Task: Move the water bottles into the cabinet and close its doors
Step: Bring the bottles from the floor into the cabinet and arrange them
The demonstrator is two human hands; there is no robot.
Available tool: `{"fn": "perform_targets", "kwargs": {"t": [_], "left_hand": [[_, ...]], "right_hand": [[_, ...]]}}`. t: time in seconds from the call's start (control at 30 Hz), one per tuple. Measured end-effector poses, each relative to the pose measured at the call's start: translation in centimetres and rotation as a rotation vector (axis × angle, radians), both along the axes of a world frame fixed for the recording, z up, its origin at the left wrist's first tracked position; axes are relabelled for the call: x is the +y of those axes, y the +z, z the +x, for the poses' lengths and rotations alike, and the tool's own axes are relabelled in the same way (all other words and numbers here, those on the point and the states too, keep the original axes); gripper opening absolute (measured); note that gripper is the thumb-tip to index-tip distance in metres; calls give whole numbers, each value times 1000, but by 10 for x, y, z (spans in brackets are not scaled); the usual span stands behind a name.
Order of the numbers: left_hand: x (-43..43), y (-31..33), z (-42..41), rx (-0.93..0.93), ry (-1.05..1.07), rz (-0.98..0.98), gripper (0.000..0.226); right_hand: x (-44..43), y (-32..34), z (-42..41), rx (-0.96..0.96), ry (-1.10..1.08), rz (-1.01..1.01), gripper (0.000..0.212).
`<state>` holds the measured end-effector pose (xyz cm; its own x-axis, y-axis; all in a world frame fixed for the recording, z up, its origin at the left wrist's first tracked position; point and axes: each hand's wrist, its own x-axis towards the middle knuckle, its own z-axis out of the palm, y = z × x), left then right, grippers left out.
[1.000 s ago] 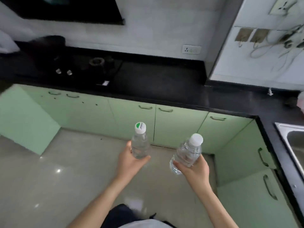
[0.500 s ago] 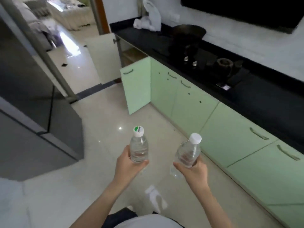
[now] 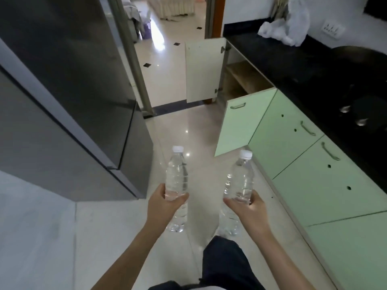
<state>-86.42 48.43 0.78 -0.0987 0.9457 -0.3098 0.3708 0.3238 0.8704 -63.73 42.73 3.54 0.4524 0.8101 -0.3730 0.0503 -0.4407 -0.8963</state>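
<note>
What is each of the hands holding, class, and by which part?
The left hand grips the left water bottle around its body, just below the middle; the right hand grips the right water bottle likewise.

The left bottle (image 3: 177,174) and the right bottle (image 3: 240,181) are clear, thin plastic with ribbed walls, each under a white plastic cap (image 3: 178,149). The floor (image 3: 188,126) is pale glossy tile that mirrors the light. The cabinet doors (image 3: 314,185) are smooth, matt green laminate with metal handles (image 3: 330,151). The cabinet shelf (image 3: 245,76) looks like bare wood. The counter (image 3: 293,65) is glossy black stone. The fridge (image 3: 62,80) has a dull grey metal sheen. The bag (image 3: 293,24) is crinkled white plastic.
</note>
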Motion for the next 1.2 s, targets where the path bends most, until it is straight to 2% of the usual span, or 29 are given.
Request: {"fn": "perform_targets", "kwargs": {"t": [0.17, 0.4, 0.57, 0.73, 0.87, 1.0, 1.2], "left_hand": [[75, -17, 31, 17, 58, -84, 28], [223, 27, 59, -29, 142, -10, 27], [322, 35, 50, -33, 192, 42, 22], [414, 4, 19, -63, 230, -21, 32], [507, -5, -7, -97, 176, -39, 27], [611, 17, -21, -138, 101, -9, 28], [749, 28, -9, -154, -8, -15, 34]], "right_hand": [[106, -18, 24, 79, 59, -47, 24], [276, 4, 55, 46, 185, -2, 25], [382, 5, 52, 17, 213, 39, 22], [471, -24, 29, 60, 202, 10, 22], [548, -35, 1, 53, 164, -9, 22], [628, -18, -16, 48, 92, 23, 23], [721, 3, -10, 92, -17, 91, 22]]}}
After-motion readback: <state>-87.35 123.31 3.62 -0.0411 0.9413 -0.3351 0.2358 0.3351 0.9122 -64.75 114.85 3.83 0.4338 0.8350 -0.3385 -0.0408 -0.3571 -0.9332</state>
